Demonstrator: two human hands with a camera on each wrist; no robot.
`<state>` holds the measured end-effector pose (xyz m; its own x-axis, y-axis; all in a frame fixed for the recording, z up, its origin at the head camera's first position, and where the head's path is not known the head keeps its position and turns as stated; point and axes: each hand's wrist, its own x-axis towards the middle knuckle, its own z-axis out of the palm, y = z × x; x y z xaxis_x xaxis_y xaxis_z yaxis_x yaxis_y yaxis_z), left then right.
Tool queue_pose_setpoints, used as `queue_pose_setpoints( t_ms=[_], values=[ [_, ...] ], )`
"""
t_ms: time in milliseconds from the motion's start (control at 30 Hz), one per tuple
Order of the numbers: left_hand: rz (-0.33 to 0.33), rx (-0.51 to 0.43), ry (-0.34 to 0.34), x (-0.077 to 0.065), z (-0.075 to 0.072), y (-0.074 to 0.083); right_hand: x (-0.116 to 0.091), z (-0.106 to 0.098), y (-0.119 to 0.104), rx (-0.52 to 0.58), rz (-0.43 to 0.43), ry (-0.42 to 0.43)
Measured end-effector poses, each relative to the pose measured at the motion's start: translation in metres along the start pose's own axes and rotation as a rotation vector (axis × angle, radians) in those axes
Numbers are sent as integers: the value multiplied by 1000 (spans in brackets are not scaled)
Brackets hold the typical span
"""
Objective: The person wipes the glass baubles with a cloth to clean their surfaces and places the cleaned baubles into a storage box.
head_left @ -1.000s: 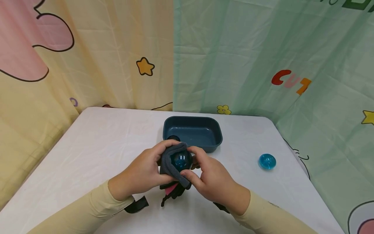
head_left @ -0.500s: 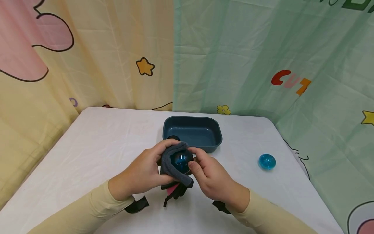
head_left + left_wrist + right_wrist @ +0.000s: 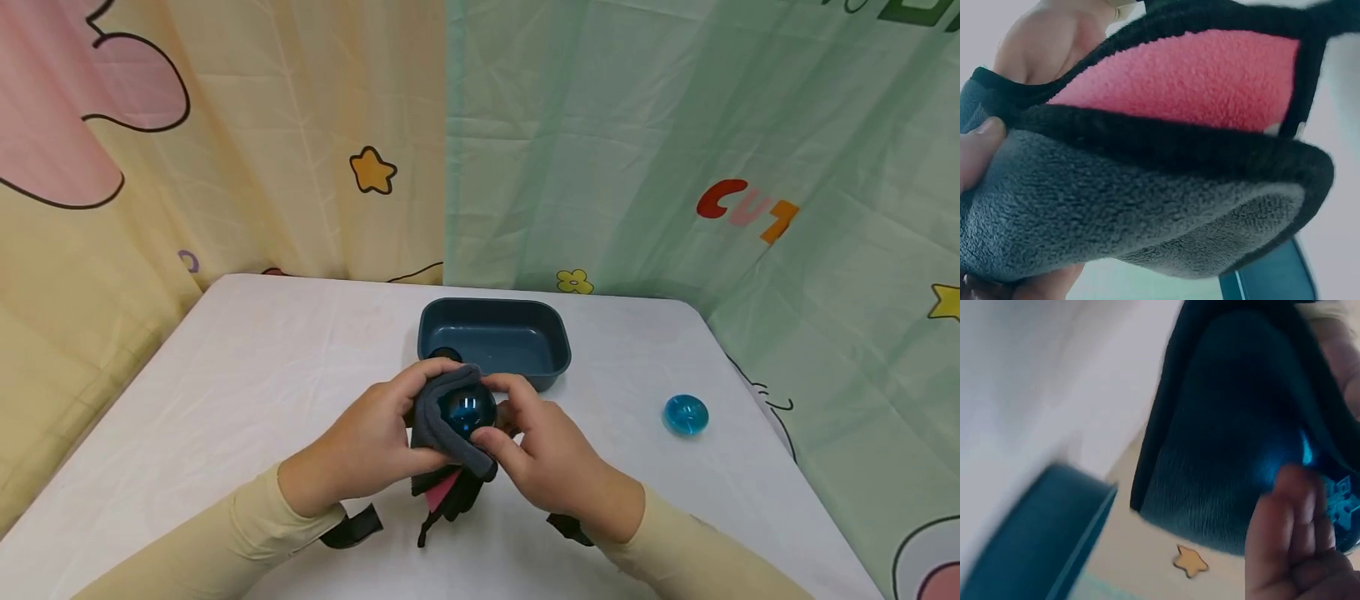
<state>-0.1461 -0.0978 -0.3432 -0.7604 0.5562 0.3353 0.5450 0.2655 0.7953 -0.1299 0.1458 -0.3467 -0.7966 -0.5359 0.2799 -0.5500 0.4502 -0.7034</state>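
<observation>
A thick grey fleece cloth with black edging and a pink side is wrapped partway round a shiny dark-blue round glass-like piece. My left hand grips the cloth from the left, thumb below and fingers above, with the round piece nested in its fold. My right hand holds the piece's right side between thumb and fingers. In the right wrist view, a snowflake pattern shows on the blue surface beside the fingers. The left wrist view shows the pink side within the folded cloth. The piece's underside is hidden.
Behind the hands stands a dark-blue rectangular basin, with a small black round thing at its front left. A bright-blue, round, clear piece lies on the white table to the right. Printed curtains hang behind.
My right thumb lifts up the round piece's side, then moves back lower. The cloth's hanging pink and black end shifts slightly. My left hand stays in place.
</observation>
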Motion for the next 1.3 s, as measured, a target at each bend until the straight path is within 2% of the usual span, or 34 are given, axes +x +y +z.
queue_pose_setpoints(
  t_ms=[67,133,200,300,367,467,600,667,833,900,967,1133,1233,1300],
  values=[
    [-5,-5,-4,0,0,0,2,-2,2,186,69,-50],
    [1,1,-3,0,0,-1,3,-2,3,258,109,-73],
    [11,7,1,0,0,-1,2,0,3,184,91,-69],
    [19,1,6,1,0,-2,-1,4,0,-39,34,-34],
    [17,-1,10,1,0,-3,-3,7,-3,-149,5,-6],
    [13,0,12,0,0,-3,-3,8,-5,-224,-20,24],
    [22,18,8,0,-1,-2,-3,7,-5,-249,-44,40],
    [27,24,6,0,-1,-1,-2,5,-3,-199,-52,24],
    [25,15,-7,0,-1,0,2,0,3,188,54,-69],
    [23,12,-8,0,-1,0,3,-1,4,263,94,-74],
    [20,10,-5,0,0,0,2,1,4,203,71,-54],
    [26,-1,19,0,-1,-1,-3,8,-1,-79,-30,34],
    [34,6,17,1,-2,-1,-4,10,-3,-126,-56,56],
    [32,7,1,2,-2,-1,-3,10,-3,-120,-63,60]
  ],
)
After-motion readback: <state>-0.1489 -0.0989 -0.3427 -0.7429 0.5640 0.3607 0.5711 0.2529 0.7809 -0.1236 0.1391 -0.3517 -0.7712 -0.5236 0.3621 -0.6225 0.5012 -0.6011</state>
